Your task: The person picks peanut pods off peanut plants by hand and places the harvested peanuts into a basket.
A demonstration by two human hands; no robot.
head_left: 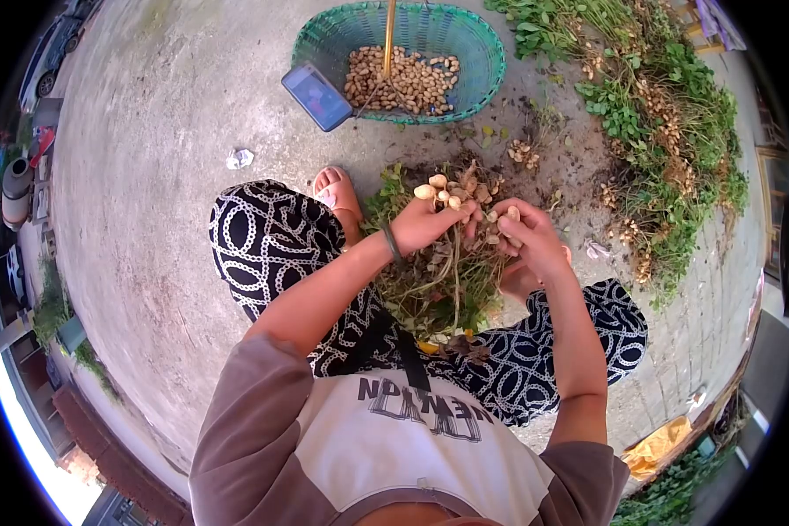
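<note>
My left hand (425, 225) is closed around the root end of a peanut plant (451, 272), whose stems hang down between my legs. Pale peanuts (438, 188) stick out above its fingers. Close beside it on the right, my right hand (531, 235) is closed with peanuts (509, 224) between thumb and fingers. Beyond both hands stands a green woven basket (491, 66), its bottom covered with loose peanuts (416, 81). A phone (316, 96) is fixed at the basket's near left rim.
A long heap of peanut plants (666, 131) lies on the right. A small clump of peanuts (524, 153) and a crumpled white paper (239, 159) are on the concrete. My sandalled foot (337, 197) is left of the plants. A yellow bag (657, 447) lies at the lower right.
</note>
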